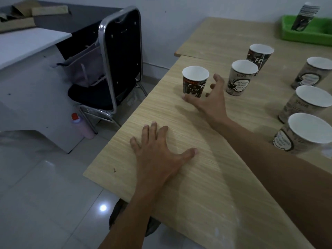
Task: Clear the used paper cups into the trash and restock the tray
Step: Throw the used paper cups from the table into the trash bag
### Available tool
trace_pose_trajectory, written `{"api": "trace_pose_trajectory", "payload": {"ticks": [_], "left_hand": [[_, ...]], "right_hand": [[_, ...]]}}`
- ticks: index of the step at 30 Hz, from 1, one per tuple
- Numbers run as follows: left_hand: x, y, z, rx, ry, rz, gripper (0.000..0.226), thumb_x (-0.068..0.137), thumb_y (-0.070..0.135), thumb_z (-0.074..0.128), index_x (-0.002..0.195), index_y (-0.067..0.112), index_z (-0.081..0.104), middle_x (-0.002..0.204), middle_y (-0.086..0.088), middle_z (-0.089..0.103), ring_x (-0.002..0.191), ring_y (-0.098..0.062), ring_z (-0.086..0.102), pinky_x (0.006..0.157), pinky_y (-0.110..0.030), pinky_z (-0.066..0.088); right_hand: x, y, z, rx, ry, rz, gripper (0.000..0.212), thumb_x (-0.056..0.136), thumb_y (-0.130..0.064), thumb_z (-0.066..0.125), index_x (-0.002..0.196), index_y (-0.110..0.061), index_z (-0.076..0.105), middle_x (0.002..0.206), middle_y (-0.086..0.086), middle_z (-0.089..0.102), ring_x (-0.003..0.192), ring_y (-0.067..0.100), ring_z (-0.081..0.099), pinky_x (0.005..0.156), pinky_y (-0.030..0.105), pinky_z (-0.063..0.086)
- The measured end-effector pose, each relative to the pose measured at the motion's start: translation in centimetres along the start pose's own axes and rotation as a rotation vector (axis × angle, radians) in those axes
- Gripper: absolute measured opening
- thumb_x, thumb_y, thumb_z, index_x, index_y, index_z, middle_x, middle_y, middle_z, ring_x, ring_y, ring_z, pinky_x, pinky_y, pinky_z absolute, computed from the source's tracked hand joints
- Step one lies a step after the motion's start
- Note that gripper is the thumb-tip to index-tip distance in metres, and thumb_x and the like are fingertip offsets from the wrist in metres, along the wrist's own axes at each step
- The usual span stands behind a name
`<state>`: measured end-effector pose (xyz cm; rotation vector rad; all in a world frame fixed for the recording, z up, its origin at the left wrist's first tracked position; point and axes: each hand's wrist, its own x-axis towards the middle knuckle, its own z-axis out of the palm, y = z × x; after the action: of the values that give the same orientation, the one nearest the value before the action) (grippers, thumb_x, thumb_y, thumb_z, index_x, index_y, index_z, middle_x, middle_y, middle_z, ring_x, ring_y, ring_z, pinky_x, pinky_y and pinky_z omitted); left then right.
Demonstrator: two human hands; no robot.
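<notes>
Several paper cups stand upright on the wooden table (161, 114). A dark "Coffee" cup (195, 81) is nearest the left edge. My right hand (209, 97) reaches around it with fingers spread, thumb in front of its base, not closed on it. A beige cup (239, 78) and another dark cup (258, 55) stand behind. Three beige cups (305, 133) line the right side. My left hand (158, 151) rests flat on the table with straight fingers. A green tray (291, 35) at the far right holds a stack of cups (305, 17).
A black metal-framed chair (118, 56) stands left of the table with a bag on its seat. A grey desk (27, 69) is further left. A pink bottle with a red cap (80, 126) sits on the tiled floor.
</notes>
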<state>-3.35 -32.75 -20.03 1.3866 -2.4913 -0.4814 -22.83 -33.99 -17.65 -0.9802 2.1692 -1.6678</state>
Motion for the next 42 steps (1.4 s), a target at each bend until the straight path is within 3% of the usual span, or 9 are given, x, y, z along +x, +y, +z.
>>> {"api": "trace_pose_trajectory", "payload": {"ticks": [4, 7, 11, 16, 22, 30, 37, 39, 42], "left_hand": [[-0.1, 0.2, 0.0, -0.008, 0.003, -0.002, 0.105, 0.062, 0.091, 0.041, 0.146, 0.03, 0.025, 0.161, 0.002, 0.008, 0.147, -0.015, -0.004, 0.115, -0.053, -0.008], [-0.2, 0.1, 0.0, -0.012, 0.009, 0.002, 0.105, 0.063, 0.09, 0.041, 0.147, 0.029, 0.025, 0.161, 0.001, 0.008, 0.147, -0.016, -0.003, 0.115, -0.053, -0.008], [-0.3, -0.1, -0.1, -0.013, 0.028, 0.011, 0.103, 0.065, 0.089, 0.042, 0.146, 0.028, 0.027, 0.16, 0.001, 0.01, 0.148, -0.016, -0.002, 0.115, -0.054, -0.007], [-0.7, -0.5, 0.0, -0.044, 0.05, 0.031, 0.098, 0.069, 0.087, 0.04, 0.145, 0.026, 0.031, 0.16, -0.001, 0.013, 0.148, -0.017, 0.0, 0.116, -0.051, -0.008], [-4.5, -2.7, -0.5, -0.04, 0.079, 0.161, 0.08, 0.081, 0.072, 0.046, 0.141, 0.021, 0.04, 0.157, -0.005, 0.024, 0.147, -0.02, 0.013, 0.117, -0.048, 0.002], [-12.7, -6.9, 0.3, -0.16, 0.354, 0.197, 0.052, 0.091, 0.053, 0.044, 0.124, 0.017, 0.059, 0.139, -0.007, 0.053, 0.136, -0.021, 0.04, 0.111, -0.05, 0.025], [-16.5, -10.6, 1.8, -0.298, 0.526, 0.275, 0.032, 0.088, 0.033, 0.058, 0.116, 0.017, 0.058, 0.13, -0.01, 0.058, 0.124, -0.023, 0.051, 0.095, -0.055, 0.039], [-17.6, -12.1, 3.2, -0.359, 0.6, 0.218, 0.029, 0.085, 0.024, 0.063, 0.112, 0.016, 0.058, 0.12, -0.009, 0.062, 0.113, -0.02, 0.055, 0.091, -0.051, 0.043], [-18.5, -14.5, 5.6, -0.523, 0.554, -0.046, 0.035, 0.08, 0.014, 0.07, 0.11, 0.021, 0.054, 0.108, 0.004, 0.061, 0.103, -0.013, 0.055, 0.087, -0.05, 0.047]], "right_hand": [[1.0, 0.0, 0.7, 0.081, -0.008, 0.04, 0.116, 0.059, -0.038, 0.087, 0.147, -0.019, 0.013, 0.149, 0.006, 0.03, 0.135, 0.019, 0.033, 0.11, 0.039, 0.035], [1.7, -0.4, 1.2, 0.193, -0.053, 0.053, 0.103, 0.062, -0.025, 0.087, 0.142, -0.017, 0.022, 0.131, 0.001, 0.044, 0.115, 0.013, 0.049, 0.093, 0.028, 0.05], [1.2, -0.5, 1.6, 0.128, -0.005, 0.036, 0.076, 0.063, -0.025, 0.085, 0.126, -0.017, 0.043, 0.105, -0.011, 0.056, 0.103, 0.011, 0.056, 0.095, 0.042, 0.049], [-3.3, -1.9, 1.2, 0.192, 0.001, -0.013, 0.079, 0.064, -0.027, 0.085, 0.13, -0.018, 0.044, 0.115, -0.008, 0.057, 0.104, 0.006, 0.057, 0.093, 0.032, 0.051], [-12.0, -4.6, -0.4, 0.299, -0.01, -0.057, 0.052, 0.067, -0.019, 0.084, 0.112, -0.021, 0.058, 0.105, -0.008, 0.066, 0.095, 0.006, 0.063, 0.082, 0.026, 0.052], [-22.6, -7.7, -2.0, 0.28, -0.092, -0.111, 0.057, 0.063, -0.035, 0.081, 0.114, -0.023, 0.058, 0.107, -0.007, 0.065, 0.099, 0.014, 0.064, 0.079, 0.038, 0.054], [-27.9, -7.1, -1.3, 0.279, -0.173, -0.13, 0.064, 0.062, -0.034, 0.08, 0.119, -0.017, 0.056, 0.112, -0.006, 0.064, 0.106, 0.014, 0.062, 0.08, 0.023, 0.05], [-28.5, -5.1, -0.5, 0.217, -0.27, -0.048, 0.065, 0.059, -0.037, 0.084, 0.116, -0.026, 0.056, 0.113, -0.005, 0.063, 0.107, 0.014, 0.061, 0.086, 0.025, 0.051], [-30.0, -3.5, 0.4, 0.17, -0.392, 0.105, 0.076, 0.051, -0.057, 0.085, 0.117, -0.031, 0.057, 0.113, -0.012, 0.065, 0.109, 0.01, 0.06, 0.096, 0.029, 0.049]]}}
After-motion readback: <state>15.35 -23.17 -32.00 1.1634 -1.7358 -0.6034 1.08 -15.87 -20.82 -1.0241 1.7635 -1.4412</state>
